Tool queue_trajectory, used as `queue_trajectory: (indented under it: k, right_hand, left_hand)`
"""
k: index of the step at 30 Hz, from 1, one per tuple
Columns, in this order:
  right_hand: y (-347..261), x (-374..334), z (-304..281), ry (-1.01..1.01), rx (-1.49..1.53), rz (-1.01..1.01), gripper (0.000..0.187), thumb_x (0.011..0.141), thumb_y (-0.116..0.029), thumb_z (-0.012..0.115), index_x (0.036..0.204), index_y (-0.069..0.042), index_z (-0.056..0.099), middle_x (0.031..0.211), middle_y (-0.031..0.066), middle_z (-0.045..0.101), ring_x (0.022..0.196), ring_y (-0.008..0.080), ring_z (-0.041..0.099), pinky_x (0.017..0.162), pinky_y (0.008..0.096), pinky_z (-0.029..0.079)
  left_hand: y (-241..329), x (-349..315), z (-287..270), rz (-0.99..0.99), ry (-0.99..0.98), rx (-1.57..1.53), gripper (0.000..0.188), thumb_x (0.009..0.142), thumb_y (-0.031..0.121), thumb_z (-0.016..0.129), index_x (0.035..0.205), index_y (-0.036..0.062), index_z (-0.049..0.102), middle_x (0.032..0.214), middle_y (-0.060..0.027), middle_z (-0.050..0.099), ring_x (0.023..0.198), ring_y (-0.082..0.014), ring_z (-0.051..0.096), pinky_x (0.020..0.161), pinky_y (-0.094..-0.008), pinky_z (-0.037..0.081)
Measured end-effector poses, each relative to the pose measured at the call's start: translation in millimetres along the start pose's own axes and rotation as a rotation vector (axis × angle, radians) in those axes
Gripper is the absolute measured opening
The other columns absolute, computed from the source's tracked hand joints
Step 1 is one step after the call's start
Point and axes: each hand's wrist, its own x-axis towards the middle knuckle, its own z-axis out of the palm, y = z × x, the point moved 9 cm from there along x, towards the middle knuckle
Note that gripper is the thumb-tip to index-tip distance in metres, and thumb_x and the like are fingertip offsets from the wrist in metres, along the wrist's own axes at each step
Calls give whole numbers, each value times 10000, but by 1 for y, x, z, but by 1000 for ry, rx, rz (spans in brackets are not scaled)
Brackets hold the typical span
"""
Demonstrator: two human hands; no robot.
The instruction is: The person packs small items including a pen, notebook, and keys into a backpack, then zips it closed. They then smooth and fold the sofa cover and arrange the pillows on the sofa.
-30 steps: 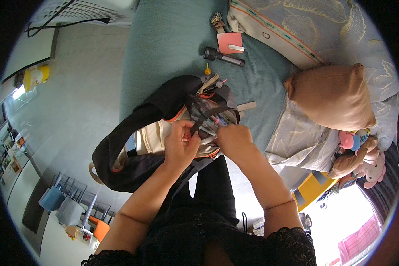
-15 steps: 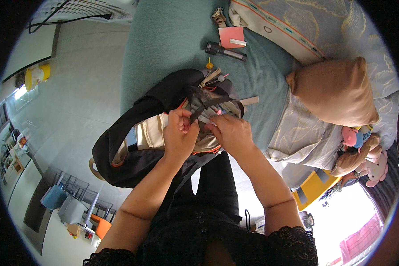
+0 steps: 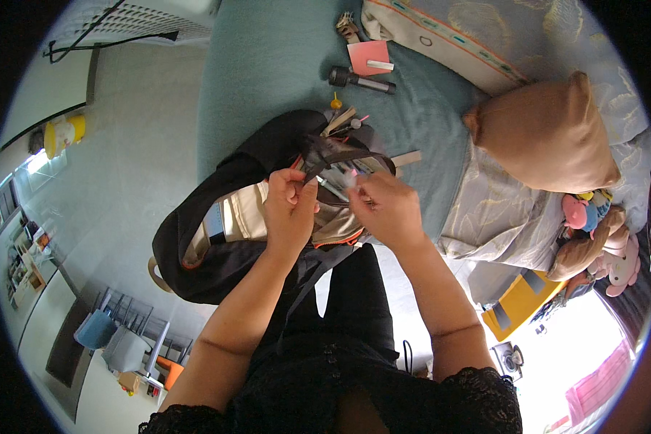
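A black backpack (image 3: 195, 195) with a beige lining and orange zip edging lies open before me at the edge of the teal-covered bed. My left hand (image 3: 291, 206) pinches the dark edge of a pocket (image 3: 315, 170) at the bag's right part. Thin pale and pink items (image 3: 336, 181) show inside that pocket. Over its right side is my right hand (image 3: 389, 206), its fingers curled together and slightly blurred. A faint whitish smear shows at its fingertips; I cannot make out what is there.
Beyond the bag on the teal cover (image 3: 253, 65) lie a black flashlight (image 3: 362, 79), a pink square card (image 3: 367, 56) and a small yellow charm (image 3: 335, 103). A brown cushion (image 3: 542, 137) and plush toys (image 3: 618, 264) are at the right. Chairs (image 3: 119, 343) stand at lower left.
My right hand has moved a little to the right, away from my left. More of the pocket's contents shows between them. My left hand keeps its pinch, and the view has shifted slightly.
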Motion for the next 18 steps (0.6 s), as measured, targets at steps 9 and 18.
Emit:
queue_trajectory:
  k: [9,18]
  right_hand:
    - [32,-16,-47,94,1139,700,221,944,-228,446,986,-39,552,856,130,672,755,194,668,666,273,528]
    - [-20,-52,-109,209,1211,704,266,944,-240,473,1050,-16,571,748,60,627,625,139,607,568,237,473]
  left_hand:
    - [-4,-12,-15,-5,42,93,151,896,91,562,973,38,444,743,-8,458,549,-77,506,477,-227,457]
    - [-21,-28,-38,-6,-6,434,137,908,117,548,982,39,462,695,-47,560,533,-112,554,461,-247,453]
